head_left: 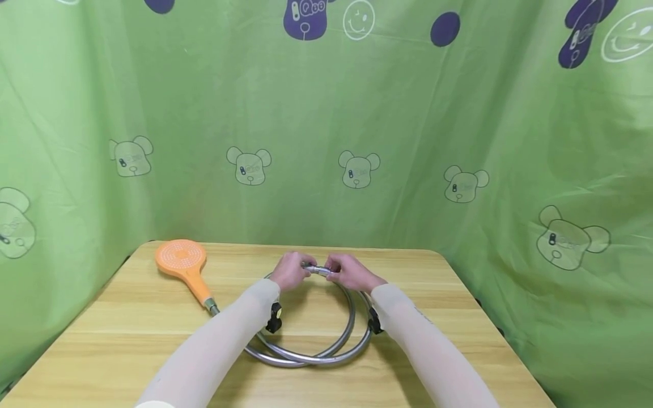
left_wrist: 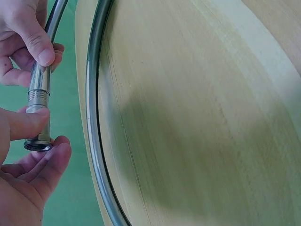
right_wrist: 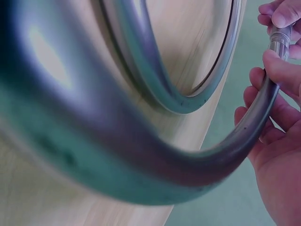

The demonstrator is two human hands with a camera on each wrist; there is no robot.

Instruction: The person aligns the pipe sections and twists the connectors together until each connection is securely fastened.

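Note:
A coiled grey metallic shower hose (head_left: 329, 360) is joined to an orange shower head (head_left: 181, 256) lying face up at the table's left. Both hands hold the hose's other end above the table's far part. My left hand (head_left: 289, 272) pinches the metal hose connector (left_wrist: 37, 143) at the tip between thumb and fingers; its open round mouth points toward that hand's palm. Fine threads (left_wrist: 38, 98) show between the two hands. Just behind them, my right hand (head_left: 352, 273) grips the smooth metal collar (left_wrist: 40, 77), with the hose running out past its palm.
The wooden table (head_left: 127, 351) has its far edge just beyond the hands. A green curtain (head_left: 306, 215) with printed bears hangs behind and along both sides. Loops of hose lie between and below the forearms, and dark wrist cameras (head_left: 274, 317) sit close to them.

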